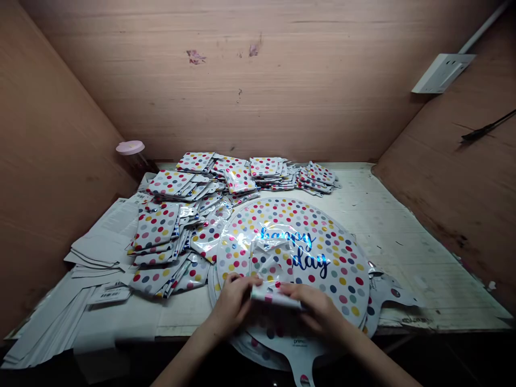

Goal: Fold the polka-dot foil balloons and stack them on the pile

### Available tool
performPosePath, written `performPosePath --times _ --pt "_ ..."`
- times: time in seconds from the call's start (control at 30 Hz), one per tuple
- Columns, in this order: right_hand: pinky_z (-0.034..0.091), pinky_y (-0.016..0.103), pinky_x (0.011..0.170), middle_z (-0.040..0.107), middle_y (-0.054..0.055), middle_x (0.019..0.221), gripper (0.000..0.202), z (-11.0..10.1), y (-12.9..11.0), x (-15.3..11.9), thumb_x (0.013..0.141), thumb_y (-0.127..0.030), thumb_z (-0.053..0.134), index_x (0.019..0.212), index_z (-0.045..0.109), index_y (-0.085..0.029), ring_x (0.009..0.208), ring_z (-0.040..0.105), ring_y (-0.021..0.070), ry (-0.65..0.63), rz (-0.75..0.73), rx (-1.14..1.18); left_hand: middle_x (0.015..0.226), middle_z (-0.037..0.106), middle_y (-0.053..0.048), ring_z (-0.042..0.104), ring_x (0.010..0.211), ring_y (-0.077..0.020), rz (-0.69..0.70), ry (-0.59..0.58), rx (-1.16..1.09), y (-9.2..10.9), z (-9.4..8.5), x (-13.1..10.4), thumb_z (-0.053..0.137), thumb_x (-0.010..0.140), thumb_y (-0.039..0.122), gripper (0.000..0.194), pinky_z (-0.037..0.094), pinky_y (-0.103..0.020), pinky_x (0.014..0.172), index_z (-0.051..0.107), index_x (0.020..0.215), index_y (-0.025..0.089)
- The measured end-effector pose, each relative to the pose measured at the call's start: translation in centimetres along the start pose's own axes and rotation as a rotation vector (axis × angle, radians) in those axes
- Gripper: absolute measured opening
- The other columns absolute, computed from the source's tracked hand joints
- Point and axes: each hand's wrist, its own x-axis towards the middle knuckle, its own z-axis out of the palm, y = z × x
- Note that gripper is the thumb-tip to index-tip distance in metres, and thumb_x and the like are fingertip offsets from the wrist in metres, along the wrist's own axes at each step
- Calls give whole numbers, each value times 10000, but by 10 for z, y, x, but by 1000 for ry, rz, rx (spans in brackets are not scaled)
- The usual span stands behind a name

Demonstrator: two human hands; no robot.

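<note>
The folded dotted foil [272, 294] is in our grip, its ends pinched by our left hand [236, 301] and right hand [316, 305], over the round "happy day" foil [322, 285] on the worktop [435, 269], near folded dotted packets [156, 228].

So my disc [342, 252] is white with red, yellow, pink, grey and navy dots, plus shiny blue lettering [309, 258]. Same dots on the packets [155, 226] from 10 to 12 o'clock. Papers [60, 328] at 9 are mostly white, lid [130, 147] at 10 is pink, cable [486, 130] at 2 black, walls [290, 102] brownish-pink.
</note>
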Motion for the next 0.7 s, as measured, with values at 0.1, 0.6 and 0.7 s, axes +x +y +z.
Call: performPosePath --times 0.1,0.6,0.7 --pt "531 294 647 694 61 913 215 -12 8 36 943 -330 398 1010 563 -210 776 663 193 136 387 96 837 680 -45 623 800 -215 -288 143 -57 7 0 17 429 913 341 175 445 -324 732 539 884 209" --pt "223 566 1113 178 18 1576 589 27 11 104 940 -445 408 1491 252 -309 1417 140 375 -81 127 -642 1062 642 -142 650 887 -258 -663 321 250 21 13 54 515 885 232 236 461 -324 705 510 1104 145" --pt "192 611 1102 109 -6 1588 648 29 15 104 918 -476 426 1503 176 -348 1423 51 409 -101 144 -649 1098 623 -176 635 945 -298 -686 306 327 24 12 56 524 884 278 299 475 -377 765 530 1139 122"
